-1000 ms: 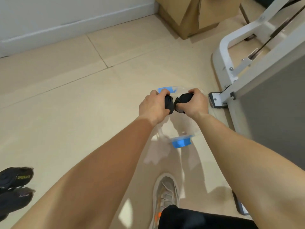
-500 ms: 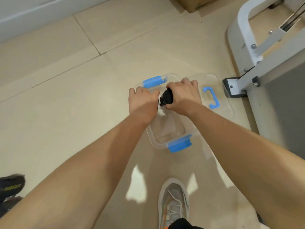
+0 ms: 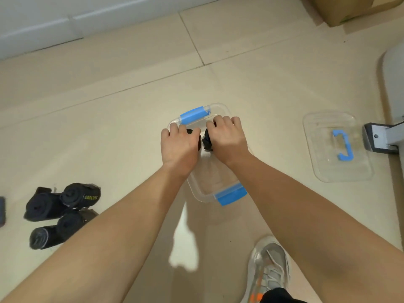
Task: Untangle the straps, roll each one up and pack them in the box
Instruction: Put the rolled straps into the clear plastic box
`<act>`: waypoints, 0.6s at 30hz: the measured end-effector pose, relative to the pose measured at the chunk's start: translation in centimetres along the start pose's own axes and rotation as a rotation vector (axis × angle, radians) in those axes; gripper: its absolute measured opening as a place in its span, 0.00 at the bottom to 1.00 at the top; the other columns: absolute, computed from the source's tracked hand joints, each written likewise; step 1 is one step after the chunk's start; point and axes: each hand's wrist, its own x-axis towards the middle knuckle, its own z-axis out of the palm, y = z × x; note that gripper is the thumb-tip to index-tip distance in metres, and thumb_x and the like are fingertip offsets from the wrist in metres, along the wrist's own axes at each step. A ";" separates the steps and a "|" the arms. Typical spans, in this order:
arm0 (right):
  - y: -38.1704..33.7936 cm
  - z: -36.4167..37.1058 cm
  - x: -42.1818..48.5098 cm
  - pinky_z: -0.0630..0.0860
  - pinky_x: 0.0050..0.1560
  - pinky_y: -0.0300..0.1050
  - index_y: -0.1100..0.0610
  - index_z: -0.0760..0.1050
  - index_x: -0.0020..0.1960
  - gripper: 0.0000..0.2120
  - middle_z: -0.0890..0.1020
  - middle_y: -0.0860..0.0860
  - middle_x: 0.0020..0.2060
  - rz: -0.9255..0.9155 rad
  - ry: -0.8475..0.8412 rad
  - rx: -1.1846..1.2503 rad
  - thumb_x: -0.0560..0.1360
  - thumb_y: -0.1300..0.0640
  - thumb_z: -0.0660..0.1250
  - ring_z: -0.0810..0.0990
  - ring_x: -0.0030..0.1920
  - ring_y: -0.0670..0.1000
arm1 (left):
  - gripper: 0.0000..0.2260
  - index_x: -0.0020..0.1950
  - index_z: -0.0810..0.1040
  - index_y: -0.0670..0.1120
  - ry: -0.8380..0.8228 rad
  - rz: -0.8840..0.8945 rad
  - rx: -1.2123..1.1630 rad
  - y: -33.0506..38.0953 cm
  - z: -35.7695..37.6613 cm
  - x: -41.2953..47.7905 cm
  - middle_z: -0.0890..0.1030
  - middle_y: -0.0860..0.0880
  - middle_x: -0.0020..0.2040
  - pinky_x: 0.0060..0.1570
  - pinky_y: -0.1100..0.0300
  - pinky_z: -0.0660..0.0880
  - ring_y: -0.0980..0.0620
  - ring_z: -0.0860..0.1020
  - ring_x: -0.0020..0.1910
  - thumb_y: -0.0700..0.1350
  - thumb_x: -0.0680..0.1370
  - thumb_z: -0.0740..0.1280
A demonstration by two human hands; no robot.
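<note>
Two straps, left hand, right hand, lowered to box

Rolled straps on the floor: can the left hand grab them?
Probably not yet: the left hand grips a black strap roll over the clear box. Nothing blocks the floor rolls, though.

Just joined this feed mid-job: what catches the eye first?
At centre, the left grip and right grip hold black rolled straps at the far end of the clear box with blue latches. A pile of rolled straps lies at lower left, and the box's lid lies apart at right.
</note>
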 end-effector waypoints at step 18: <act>-11.8 -7.5 -2.7 0.71 0.40 0.53 0.62 0.79 0.53 0.12 0.80 0.58 0.45 0.082 -0.084 0.441 0.70 0.62 0.71 0.78 0.42 0.63 | 0.13 0.50 0.84 0.45 0.085 -0.335 -0.485 -10.4 -0.8 -11.2 0.81 0.46 0.44 0.38 0.51 0.73 0.39 0.78 0.42 0.39 0.67 0.76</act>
